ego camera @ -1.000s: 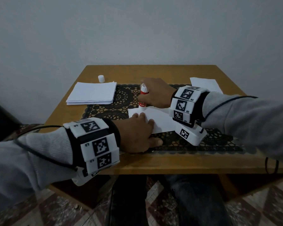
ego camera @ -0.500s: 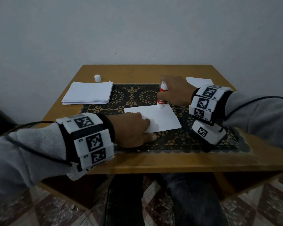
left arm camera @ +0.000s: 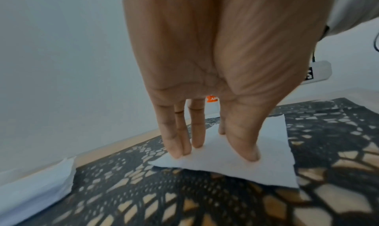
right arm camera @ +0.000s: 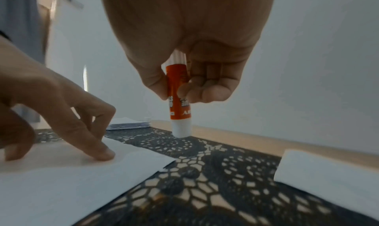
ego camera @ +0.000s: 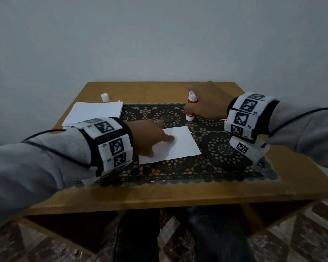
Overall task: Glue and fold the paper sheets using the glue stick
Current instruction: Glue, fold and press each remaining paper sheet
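A white paper sheet lies on the black lace mat in the middle of the table. My left hand presses down on the sheet's left part with straight fingers, seen also in the right wrist view as the left hand. My right hand grips a red and white glue stick upright, its white end standing on the mat beyond the sheet's far right corner. In the right wrist view the glue stick is pinched between thumb and curled fingers.
A stack of white paper sheets lies at the table's far left, with the white glue cap behind it. Another white paper lies at the right of the mat. The wooden table stands against a wall.
My right hand has carried the glue stick from the sheet's far edge rightward, off the sheet and onto the mat. The left hand keeps pressing on the sheet.
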Demonstrator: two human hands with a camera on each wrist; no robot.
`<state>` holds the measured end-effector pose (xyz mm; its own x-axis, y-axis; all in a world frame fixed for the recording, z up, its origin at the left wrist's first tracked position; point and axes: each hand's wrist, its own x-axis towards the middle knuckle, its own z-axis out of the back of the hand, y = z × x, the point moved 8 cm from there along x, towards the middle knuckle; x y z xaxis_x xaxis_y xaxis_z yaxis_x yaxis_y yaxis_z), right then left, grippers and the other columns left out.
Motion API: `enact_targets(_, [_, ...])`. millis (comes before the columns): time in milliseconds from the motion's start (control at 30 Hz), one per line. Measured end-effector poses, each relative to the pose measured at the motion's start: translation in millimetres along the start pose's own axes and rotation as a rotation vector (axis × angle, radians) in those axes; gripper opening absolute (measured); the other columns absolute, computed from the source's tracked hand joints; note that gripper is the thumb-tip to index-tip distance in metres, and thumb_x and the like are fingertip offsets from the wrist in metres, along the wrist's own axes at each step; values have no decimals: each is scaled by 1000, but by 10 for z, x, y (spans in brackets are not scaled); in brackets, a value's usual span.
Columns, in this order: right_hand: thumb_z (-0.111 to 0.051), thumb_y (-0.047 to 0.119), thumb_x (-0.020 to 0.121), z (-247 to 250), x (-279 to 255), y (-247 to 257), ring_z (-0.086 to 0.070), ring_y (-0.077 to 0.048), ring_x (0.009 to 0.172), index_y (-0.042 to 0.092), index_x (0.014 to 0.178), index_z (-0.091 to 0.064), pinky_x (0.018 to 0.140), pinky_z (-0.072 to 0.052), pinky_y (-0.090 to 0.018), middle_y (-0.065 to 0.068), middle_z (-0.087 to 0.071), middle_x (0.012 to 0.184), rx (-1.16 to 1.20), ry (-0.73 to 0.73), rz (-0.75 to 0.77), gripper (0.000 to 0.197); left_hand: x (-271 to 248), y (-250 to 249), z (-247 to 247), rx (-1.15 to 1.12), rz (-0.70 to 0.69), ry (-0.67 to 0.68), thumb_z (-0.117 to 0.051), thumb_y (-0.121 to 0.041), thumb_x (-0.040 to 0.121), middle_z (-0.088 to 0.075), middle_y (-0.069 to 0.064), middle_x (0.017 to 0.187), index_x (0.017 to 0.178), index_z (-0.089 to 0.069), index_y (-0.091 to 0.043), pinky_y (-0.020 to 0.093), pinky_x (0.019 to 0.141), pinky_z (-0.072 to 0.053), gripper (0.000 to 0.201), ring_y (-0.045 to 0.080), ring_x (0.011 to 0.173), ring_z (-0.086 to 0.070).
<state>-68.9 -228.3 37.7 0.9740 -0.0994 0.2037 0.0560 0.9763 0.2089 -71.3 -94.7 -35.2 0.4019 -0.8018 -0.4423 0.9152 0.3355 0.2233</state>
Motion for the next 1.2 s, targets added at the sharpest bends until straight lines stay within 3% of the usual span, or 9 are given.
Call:
enact_targets(133, [-62,28,88,-66,-23,100,-45,-18,67,6,84,-52,54,-32,-27,-7,-55,79,42,13,30,24,72,5,38,-15,17,61,-63,-31,91,-33,13,138,153,-2,-32,32,95,-34,87,28,126,-35])
enact_targets(367, [-58,23,92,-313,-75,138,-56,-25,84,11,96,-49,69,-44,-36,-9,-61,93,92,88,29,15,119,56,20,-45,14,74,-64,-32,90,-37,14,136,152,-1,-33,24,81,-25,89,26,123,-35])
enact_targets(567, [-58,25,91,-297,-97,124,-57,-25,88,9,96,-55,71,-44,-35,-7,-61,97,99,129,37,17,138,70,7,-43,11,75,-66,-33,89,-34,14,135,152,-1,-35,25,81,-26,91,29,122,-38])
enact_targets(733, [-58,26,91,-277,-232,155,-57,-25,88,8,97,-56,73,-46,-37,-8,-62,97,99,160,43,19,123,72,12,-48,18,60,-66,-33,88,-34,13,135,152,-3,-35,30,91,-33,90,30,122,-39])
enact_targets(867, [-59,25,89,-265,-398,233,-57,-27,84,10,91,-52,74,-47,-41,-8,-61,91,89,177,62,17,119,80,19,-84,17,50,-68,-32,87,-36,12,132,152,-4,-36,30,96,-32,91,28,122,-36])
enact_targets(967, [-59,26,89,-258,-507,265,-57,-25,82,10,90,-51,74,-47,-42,-7,-60,88,99,189,71,17,117,115,12,-84,39,50,-72,-36,83,-32,11,132,149,-8,-43,43,107,-32,92,32,125,-31])
enact_targets(1033, [-59,26,89,-259,-568,260,-57,-23,80,13,89,-51,73,-46,-40,-5,-60,86,100,199,68,16,113,138,4,-95,63,69,-74,-37,80,-29,11,136,148,-9,-47,50,107,-32,94,34,128,-30])
enact_targets(1200, [-60,27,88,-258,-659,194,-57,-19,77,20,79,-49,71,-48,-37,-1,-61,83,138,256,53,17,138,133,65,-252,60,60,-70,-46,82,-32,6,147,148,-21,-41,38,108,-33,82,26,130,-37])
